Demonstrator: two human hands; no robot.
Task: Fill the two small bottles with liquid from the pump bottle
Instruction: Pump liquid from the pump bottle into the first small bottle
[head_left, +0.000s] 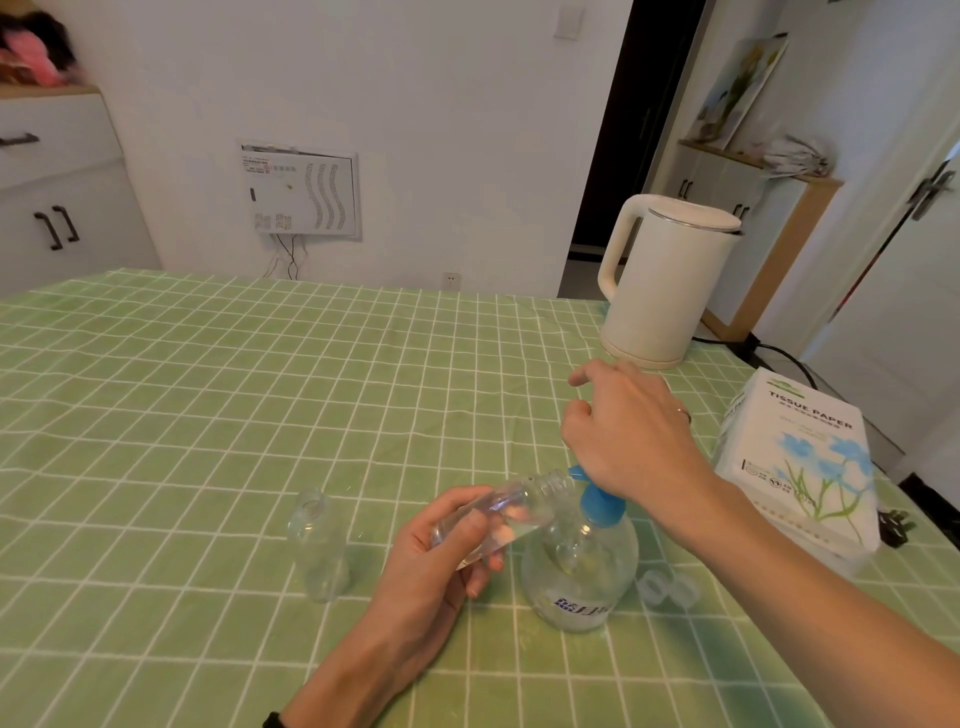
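A clear round pump bottle with a blue pump head stands on the green checked tablecloth. My right hand rests on top of the pump head, palm down, fingers loosely spread. My left hand grips a small clear bottle, tilted on its side with its threaded mouth right at the blue nozzle. A second small clear bottle stands upright and uncapped to the left of my left hand. Two clear caps lie just right of the pump bottle.
A white electric kettle stands at the far right of the table, its black cord trailing off the edge. A tissue paper box sits at the right edge, close to my right forearm.
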